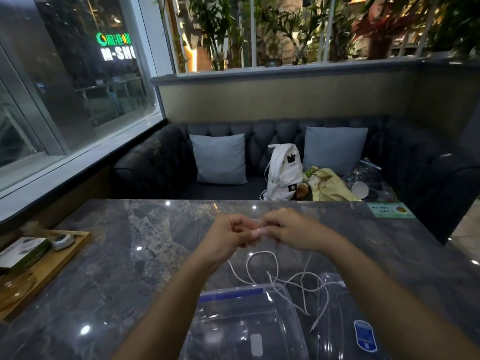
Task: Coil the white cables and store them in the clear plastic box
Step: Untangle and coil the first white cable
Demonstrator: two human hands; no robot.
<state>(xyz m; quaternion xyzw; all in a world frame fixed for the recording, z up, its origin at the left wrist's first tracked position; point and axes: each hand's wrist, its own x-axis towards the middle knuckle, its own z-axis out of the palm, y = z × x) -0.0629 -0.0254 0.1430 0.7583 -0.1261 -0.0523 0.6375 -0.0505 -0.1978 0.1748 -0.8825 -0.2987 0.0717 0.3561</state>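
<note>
Left hand (231,233) and right hand (285,229) meet above the table (130,255), both pinched on one white cable (262,266) end. Its slack trails nearward, tangled across the open clear box (246,320) rim.

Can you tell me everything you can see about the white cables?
The white cables are thin, soft-looking cords lying in loose, tangled loops on the grey marble table, not yet coiled. Some strands drape over the rim of the clear plastic box and the clear lid beside it, where one small plug end rests. One end is lifted off the table, pinched between the left hand and the right hand. How many cables there are cannot be told.
</note>
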